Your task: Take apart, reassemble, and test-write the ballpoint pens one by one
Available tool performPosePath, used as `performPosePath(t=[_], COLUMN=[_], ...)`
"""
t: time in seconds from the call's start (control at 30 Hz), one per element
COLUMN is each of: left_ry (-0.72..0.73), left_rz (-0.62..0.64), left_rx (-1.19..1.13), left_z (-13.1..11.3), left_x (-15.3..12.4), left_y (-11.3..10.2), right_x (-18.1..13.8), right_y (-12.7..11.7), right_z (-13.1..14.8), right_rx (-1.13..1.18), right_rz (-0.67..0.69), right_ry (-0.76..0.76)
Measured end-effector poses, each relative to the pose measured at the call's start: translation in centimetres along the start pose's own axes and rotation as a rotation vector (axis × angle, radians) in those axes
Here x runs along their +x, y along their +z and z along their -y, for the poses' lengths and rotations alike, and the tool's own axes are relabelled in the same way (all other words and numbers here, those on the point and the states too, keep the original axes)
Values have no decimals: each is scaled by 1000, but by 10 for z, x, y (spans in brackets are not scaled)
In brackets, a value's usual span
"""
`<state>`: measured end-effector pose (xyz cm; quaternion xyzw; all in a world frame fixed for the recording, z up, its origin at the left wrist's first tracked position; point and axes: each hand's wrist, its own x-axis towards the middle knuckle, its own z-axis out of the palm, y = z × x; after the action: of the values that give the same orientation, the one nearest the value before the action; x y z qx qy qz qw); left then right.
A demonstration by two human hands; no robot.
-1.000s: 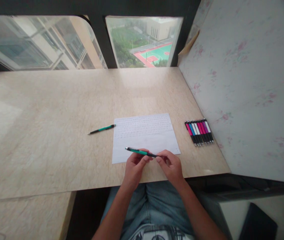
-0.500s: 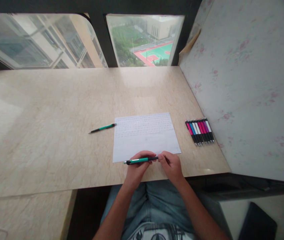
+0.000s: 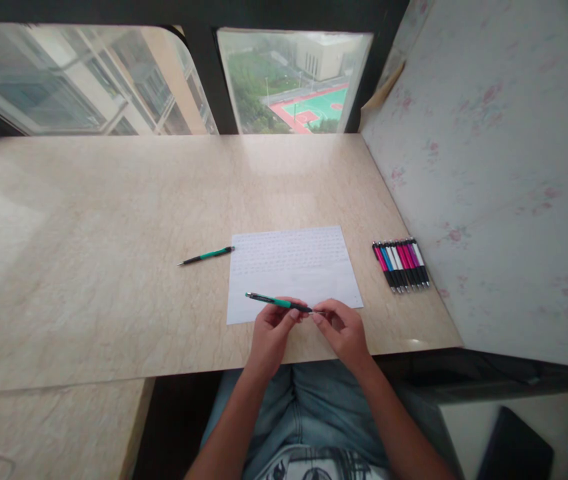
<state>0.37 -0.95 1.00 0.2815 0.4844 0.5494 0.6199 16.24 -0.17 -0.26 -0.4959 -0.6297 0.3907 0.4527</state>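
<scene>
A green and black pen lies across the front of a written sheet of paper, held above it with its clicker end pointing left. My left hand is closed in a pinch around its black grip. Beside it, the fingertips of my right hand are pinched at the pen's thin metallic tip end; fingers partly hide the detail there. A second green and black pen rests on the table, its clicker end at the paper's left edge.
Several pens in pink, blue, white and purple lie side by side on the right, near the flowered wall. The pale marbled table runs back to the windows. Its front edge is just before my lap.
The pen's clicker end has swung up and away from me, so the pen now slopes down to the right. My left hand has turned with it, and my right fingers sit at the metallic tip.
</scene>
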Motion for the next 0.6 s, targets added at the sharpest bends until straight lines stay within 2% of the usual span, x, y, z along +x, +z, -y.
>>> performPosePath(t=[0.1,0.27,0.43,0.6], left_ry=[5,-25,-44,-40], left_rz=[-49,-37,-18,-2], left_rx=[-42,-208,-345,-420], left_z=[2,3,1,2], left_x=[1,4,5,6], left_y=[1,-1,-4,-8], right_x=[0,0,-2,6], right_y=[0,-1,-2,-6], right_z=[-1,1,3,1], right_rx=[16,36,57,-81], right_rz=[-20,-34,-45,-139], right_ry=[-40,-58,41,92])
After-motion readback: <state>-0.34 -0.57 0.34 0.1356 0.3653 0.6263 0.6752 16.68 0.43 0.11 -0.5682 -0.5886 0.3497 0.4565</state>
